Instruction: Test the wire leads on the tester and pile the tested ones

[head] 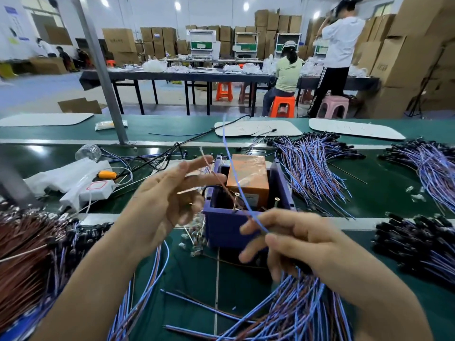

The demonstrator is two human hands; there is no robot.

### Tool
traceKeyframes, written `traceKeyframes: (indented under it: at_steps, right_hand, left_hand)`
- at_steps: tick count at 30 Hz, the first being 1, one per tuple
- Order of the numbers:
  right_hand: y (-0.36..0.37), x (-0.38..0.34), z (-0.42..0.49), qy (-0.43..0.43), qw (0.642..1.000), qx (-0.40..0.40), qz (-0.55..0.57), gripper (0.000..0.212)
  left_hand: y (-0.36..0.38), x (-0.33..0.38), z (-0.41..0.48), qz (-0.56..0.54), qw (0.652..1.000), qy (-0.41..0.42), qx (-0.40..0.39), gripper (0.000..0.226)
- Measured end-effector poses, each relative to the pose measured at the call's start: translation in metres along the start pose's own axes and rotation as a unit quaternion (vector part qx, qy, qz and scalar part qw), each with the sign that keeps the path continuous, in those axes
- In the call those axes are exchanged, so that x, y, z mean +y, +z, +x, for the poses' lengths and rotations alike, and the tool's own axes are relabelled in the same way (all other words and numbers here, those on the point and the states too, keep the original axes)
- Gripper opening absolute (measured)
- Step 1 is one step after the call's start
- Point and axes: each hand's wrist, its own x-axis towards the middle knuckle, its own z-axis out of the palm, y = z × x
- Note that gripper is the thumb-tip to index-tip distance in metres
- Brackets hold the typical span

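The tester is a purple box (229, 227) with an orange block (248, 178) inside and two brass screw posts (236, 194) at its front rim. My right hand (293, 242) pinches the lower end of one wire lead (234, 173), whose blue and brown strands rise over the tester. A bundle of leads (298, 306) hangs under that hand. My left hand (170, 200) hovers left of the tester with fingers spread, its fingertips touching the brown strand near its bare tip. I cannot tell whether it grips the strand.
Piles of blue and brown leads lie at the right (312, 168), far right (428, 168) and left (27, 247). A white power strip (98, 190), a clear bottle (88, 151) and black cables sit left of the tester. A metal post (105, 77) stands behind them. People work at a far table.
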Motion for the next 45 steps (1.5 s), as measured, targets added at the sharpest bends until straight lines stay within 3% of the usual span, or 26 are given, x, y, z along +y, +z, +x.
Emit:
traceKeyframes:
  at_steps: [2, 4, 9, 16, 21, 26, 31, 33, 35, 38, 40, 45]
  right_hand:
    - [-0.003, 0.004, -0.001, 0.072, 0.994, -0.031, -0.076, 0.018]
    - [-0.003, 0.004, 0.0, 0.111, 0.985, -0.054, -0.12, 0.023]
    - [0.004, 0.002, 0.006, 0.138, 0.975, -0.066, -0.162, 0.023]
    - [0.009, 0.008, 0.012, 0.147, 0.972, -0.089, -0.161, 0.02]
    - [0.009, 0.014, 0.016, 0.13, 0.965, -0.111, -0.197, 0.018]
    - [0.006, 0.022, 0.016, 0.184, 0.937, -0.142, -0.26, 0.019]
    - [0.001, 0.027, 0.015, 0.218, 0.915, -0.134, -0.312, 0.018]
    - [-0.001, 0.025, 0.013, 0.2, 0.928, -0.118, -0.293, 0.018]
    - [0.002, 0.019, 0.011, 0.161, 0.954, -0.074, -0.241, 0.021]
    - [0.01, 0.008, 0.014, 0.072, 0.995, 0.069, -0.027, 0.027]
    - [0.014, 0.002, 0.015, 0.016, 0.987, 0.135, 0.088, 0.031]
    - [0.015, 0.0, 0.014, 0.006, 0.97, 0.241, 0.017, 0.011]
  left_hand:
    - [-0.003, 0.001, 0.001, -0.046, 0.999, 0.008, 0.029, 0.035]
    - [-0.003, 0.0, 0.001, -0.024, 0.999, -0.013, 0.027, 0.032]
    - [0.001, -0.012, 0.003, 0.111, 0.986, -0.12, -0.028, 0.032]
    - [-0.001, -0.019, 0.006, 0.222, 0.965, -0.135, -0.025, 0.032]
    - [0.005, -0.02, 0.009, 0.122, 0.992, -0.029, 0.033, 0.032]
    - [0.006, -0.018, 0.013, -0.029, 0.995, 0.016, 0.095, 0.022]
    - [0.004, -0.017, 0.012, -0.067, 0.983, 0.089, 0.146, 0.053]
    - [0.006, -0.015, 0.008, -0.063, 0.986, 0.083, 0.133, 0.052]
    - [0.015, -0.014, 0.002, -0.035, 0.996, 0.045, 0.071, 0.034]
    - [0.032, -0.02, -0.009, 0.062, 0.998, 0.015, -0.025, 0.018]
    - [0.041, -0.025, -0.015, 0.116, 0.991, 0.004, -0.061, 0.018]
    - [0.049, -0.027, -0.023, 0.177, 0.973, -0.058, -0.138, 0.025]
